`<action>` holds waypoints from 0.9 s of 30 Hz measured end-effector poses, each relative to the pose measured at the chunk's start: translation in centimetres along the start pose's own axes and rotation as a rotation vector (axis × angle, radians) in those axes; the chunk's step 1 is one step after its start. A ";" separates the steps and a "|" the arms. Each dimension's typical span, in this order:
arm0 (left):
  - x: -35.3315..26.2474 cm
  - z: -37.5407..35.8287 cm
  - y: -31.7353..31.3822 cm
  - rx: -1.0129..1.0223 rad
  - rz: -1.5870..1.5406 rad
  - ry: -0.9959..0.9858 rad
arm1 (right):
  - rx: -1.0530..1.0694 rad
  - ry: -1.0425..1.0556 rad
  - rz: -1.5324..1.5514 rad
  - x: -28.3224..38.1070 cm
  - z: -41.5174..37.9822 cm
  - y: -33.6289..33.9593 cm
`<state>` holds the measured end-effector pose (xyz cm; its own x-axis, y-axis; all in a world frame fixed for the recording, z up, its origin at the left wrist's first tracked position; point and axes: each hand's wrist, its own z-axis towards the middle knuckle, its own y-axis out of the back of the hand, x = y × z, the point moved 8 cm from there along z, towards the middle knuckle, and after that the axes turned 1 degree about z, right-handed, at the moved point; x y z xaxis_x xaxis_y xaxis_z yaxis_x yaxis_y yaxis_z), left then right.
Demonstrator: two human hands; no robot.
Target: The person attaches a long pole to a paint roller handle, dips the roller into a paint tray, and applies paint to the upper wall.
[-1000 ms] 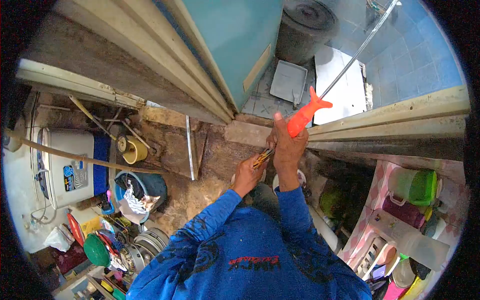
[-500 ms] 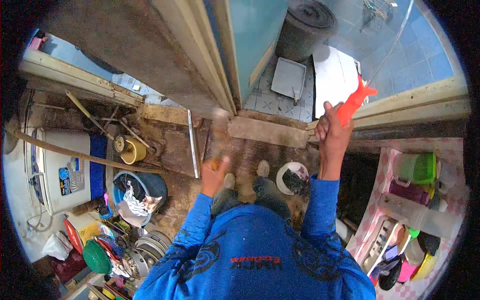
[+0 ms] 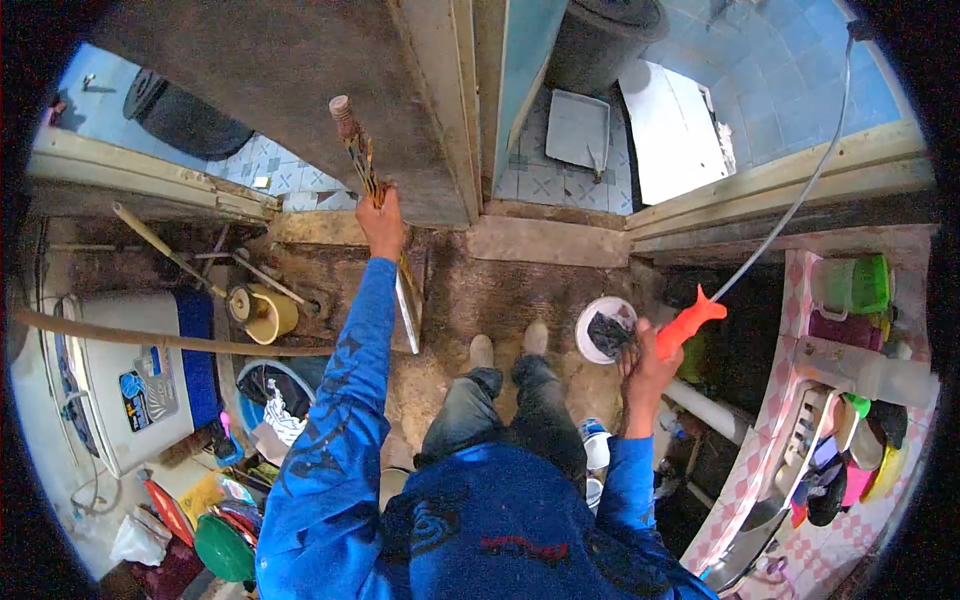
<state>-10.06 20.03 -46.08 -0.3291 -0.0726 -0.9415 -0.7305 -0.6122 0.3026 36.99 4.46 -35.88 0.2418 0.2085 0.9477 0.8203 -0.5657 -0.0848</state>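
Observation:
My left hand is raised ahead of me, closed round a patterned brown stick with a rounded pale end. Part of the stick's lower end shows below my fist. On the right, my right hand is wrapped round the orange-red handle of a long thin metal rod, whose handle flares into prongs. The rod runs up to the right and ends in a dark tip. Just left of my right hand, a white basin on the floor holds something dark.
A door frame stands ahead, with a stone sill at its foot. On the left are a white appliance, a yellow pail and a blue tub with cloth. A tiled counter with kitchenware runs along the right.
My left hand has swung forward and left, lifting the stick. My right hand has come back and down towards me with the orange-handled rod. The view has shifted, showing more of my legs.

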 end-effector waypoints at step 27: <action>0.9 -2.2 -1.7 0.047 0.313 -0.169 | 0.057 0.017 -0.336 -14.7 -3.3 9.6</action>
<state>-7.77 19.25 -47.78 -0.6325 -0.1172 -0.7657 -0.6041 -0.5441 0.5822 39.57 -6.68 -49.63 -0.0557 0.3619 0.9306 0.8802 -0.4222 0.2168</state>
